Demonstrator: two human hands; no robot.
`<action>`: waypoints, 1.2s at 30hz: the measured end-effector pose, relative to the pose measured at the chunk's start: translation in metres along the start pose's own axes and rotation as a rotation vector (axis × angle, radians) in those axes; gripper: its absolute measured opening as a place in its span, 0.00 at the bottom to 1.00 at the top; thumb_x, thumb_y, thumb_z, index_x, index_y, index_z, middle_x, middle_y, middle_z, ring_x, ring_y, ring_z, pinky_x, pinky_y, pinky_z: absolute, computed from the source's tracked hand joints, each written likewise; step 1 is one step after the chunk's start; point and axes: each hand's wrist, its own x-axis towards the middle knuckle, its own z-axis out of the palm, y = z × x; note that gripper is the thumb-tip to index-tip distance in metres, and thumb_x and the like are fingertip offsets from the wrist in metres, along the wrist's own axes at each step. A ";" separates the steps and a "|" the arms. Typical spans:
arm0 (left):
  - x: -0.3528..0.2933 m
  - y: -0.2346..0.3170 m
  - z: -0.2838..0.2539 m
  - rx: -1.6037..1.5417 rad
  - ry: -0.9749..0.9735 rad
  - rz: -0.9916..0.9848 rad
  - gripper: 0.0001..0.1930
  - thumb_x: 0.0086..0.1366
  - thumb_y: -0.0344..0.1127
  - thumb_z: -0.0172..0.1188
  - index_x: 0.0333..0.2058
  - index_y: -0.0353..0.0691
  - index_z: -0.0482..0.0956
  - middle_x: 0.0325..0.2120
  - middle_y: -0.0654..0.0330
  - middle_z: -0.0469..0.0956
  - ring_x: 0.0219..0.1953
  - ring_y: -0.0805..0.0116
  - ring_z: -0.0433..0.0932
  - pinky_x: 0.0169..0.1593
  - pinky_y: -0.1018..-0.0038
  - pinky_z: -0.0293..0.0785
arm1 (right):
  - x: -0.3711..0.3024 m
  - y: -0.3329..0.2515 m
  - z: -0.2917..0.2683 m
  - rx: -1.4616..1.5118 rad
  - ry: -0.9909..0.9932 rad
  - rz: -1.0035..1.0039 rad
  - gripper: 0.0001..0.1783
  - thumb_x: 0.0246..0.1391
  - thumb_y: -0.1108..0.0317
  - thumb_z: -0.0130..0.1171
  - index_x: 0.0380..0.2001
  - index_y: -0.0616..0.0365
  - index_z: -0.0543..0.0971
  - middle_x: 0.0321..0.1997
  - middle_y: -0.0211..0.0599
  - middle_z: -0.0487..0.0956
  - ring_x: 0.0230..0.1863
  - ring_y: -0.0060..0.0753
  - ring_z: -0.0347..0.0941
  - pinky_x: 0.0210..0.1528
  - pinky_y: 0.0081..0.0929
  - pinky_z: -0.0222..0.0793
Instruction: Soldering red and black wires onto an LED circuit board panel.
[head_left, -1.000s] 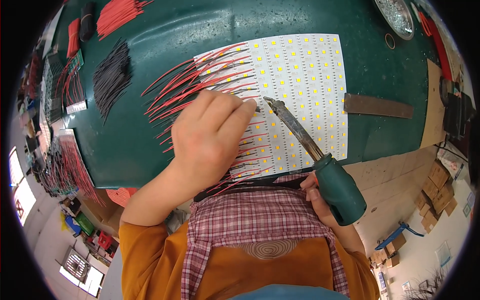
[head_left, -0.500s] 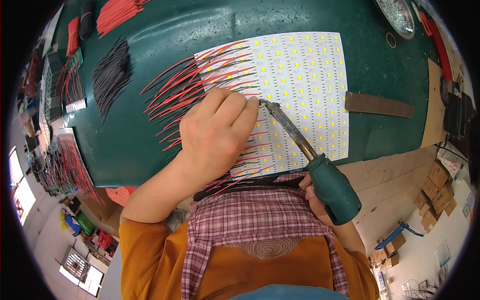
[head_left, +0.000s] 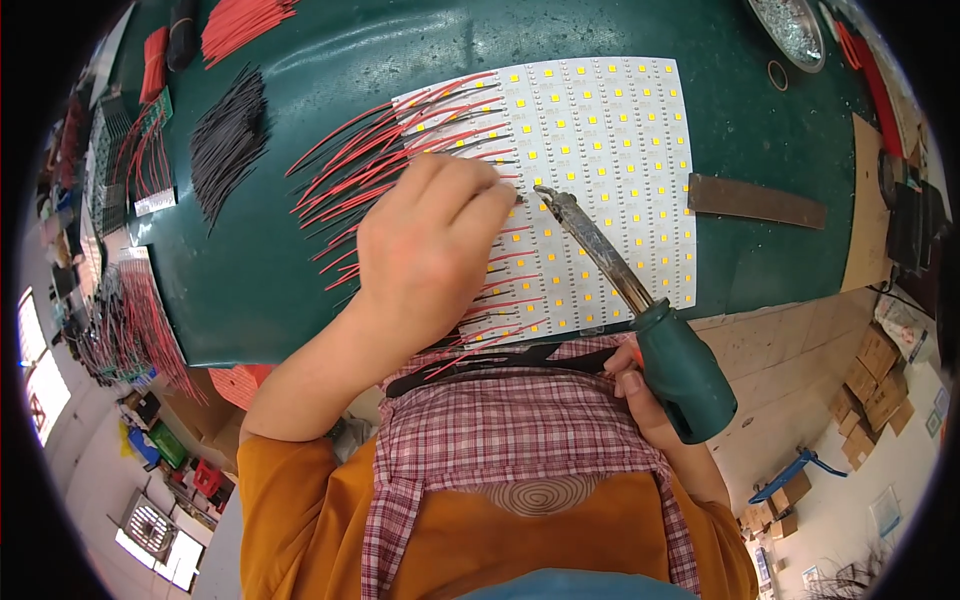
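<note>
A white LED board (head_left: 628, 160) with rows of small yellow chips lies on the green tabletop. Red and black wires (head_left: 345, 172) are attached along its left part and fan out to the left. My left hand (head_left: 425, 245) is over these wires, thumb and finger pinched on a thin wire whose dark end shows at the fingertips; the rest of it is hidden by the hand. In my right hand (head_left: 645, 398) is a soldering iron (head_left: 684, 372) with a green handle, mostly covering the fingers. Its tip is over the board, just right of my left fingertips and apart from them.
Loose black wires (head_left: 230, 145) lie left of the board, with red wires (head_left: 245, 28) farther back. Several wired boards (head_left: 145, 310) are at the left edge. A brown flat strip (head_left: 757, 202) lies at the right, and a metal dish (head_left: 788, 32) stands at the back right.
The soldering iron's tip has moved right, away from my left fingertips. My right hand has shifted slightly right with it. My left hand keeps its pinch in nearly the same place.
</note>
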 end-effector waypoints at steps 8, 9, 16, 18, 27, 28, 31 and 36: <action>-0.011 0.010 0.001 -0.093 0.036 -0.003 0.16 0.48 0.29 0.62 0.38 0.35 0.83 0.29 0.61 0.77 0.32 0.63 0.77 0.32 0.70 0.75 | -0.002 0.011 -0.014 -0.487 -0.177 -0.148 0.20 0.65 0.69 0.57 0.57 0.64 0.72 0.40 0.37 0.81 0.31 0.19 0.72 0.37 0.20 0.72; -0.012 0.010 0.003 -0.080 0.048 0.004 0.16 0.48 0.29 0.62 0.38 0.35 0.83 0.30 0.61 0.78 0.32 0.63 0.77 0.32 0.70 0.75 | -0.004 0.013 -0.013 -0.396 -0.150 -0.122 0.20 0.66 0.69 0.57 0.58 0.64 0.72 0.40 0.37 0.81 0.31 0.19 0.72 0.37 0.20 0.72; -0.010 0.015 0.002 -0.065 0.040 -0.021 0.16 0.47 0.21 0.67 0.38 0.36 0.84 0.28 0.61 0.79 0.31 0.63 0.78 0.33 0.71 0.76 | 0.005 -0.006 -0.008 -0.460 -0.138 -0.140 0.18 0.64 0.68 0.59 0.54 0.65 0.74 0.38 0.37 0.82 0.32 0.21 0.74 0.37 0.22 0.73; -0.010 0.016 0.002 -0.047 0.034 -0.023 0.16 0.47 0.21 0.66 0.38 0.35 0.84 0.29 0.61 0.79 0.32 0.63 0.79 0.33 0.71 0.76 | 0.009 -0.006 -0.009 -0.472 -0.148 -0.148 0.17 0.63 0.67 0.59 0.52 0.65 0.75 0.38 0.38 0.82 0.32 0.22 0.75 0.37 0.23 0.73; -0.009 0.015 0.002 -0.023 0.042 0.013 0.17 0.45 0.23 0.65 0.38 0.35 0.84 0.29 0.62 0.80 0.32 0.64 0.79 0.32 0.72 0.76 | -0.003 0.009 -0.010 -0.469 -0.119 -0.085 0.11 0.63 0.67 0.58 0.43 0.64 0.77 0.35 0.36 0.81 0.31 0.22 0.74 0.36 0.23 0.73; -0.009 0.015 0.002 -0.023 0.042 0.014 0.17 0.45 0.23 0.65 0.38 0.35 0.84 0.29 0.62 0.80 0.32 0.64 0.79 0.32 0.72 0.76 | -0.004 0.012 -0.010 -0.459 -0.091 -0.121 0.11 0.63 0.66 0.58 0.43 0.64 0.77 0.35 0.36 0.81 0.31 0.22 0.74 0.37 0.23 0.72; -0.010 0.015 0.002 -0.011 0.026 0.012 0.17 0.45 0.23 0.65 0.38 0.36 0.84 0.29 0.62 0.80 0.32 0.64 0.79 0.32 0.72 0.76 | -0.004 0.018 -0.009 -0.475 -0.102 -0.116 0.12 0.64 0.66 0.57 0.44 0.63 0.77 0.37 0.36 0.81 0.31 0.22 0.74 0.37 0.23 0.72; -0.009 0.015 0.002 -0.001 0.018 0.012 0.15 0.46 0.24 0.65 0.37 0.37 0.84 0.29 0.63 0.79 0.31 0.65 0.78 0.31 0.72 0.75 | -0.002 0.011 -0.009 -0.341 -0.100 -0.115 0.13 0.65 0.66 0.57 0.48 0.61 0.75 0.39 0.39 0.80 0.30 0.21 0.72 0.37 0.23 0.72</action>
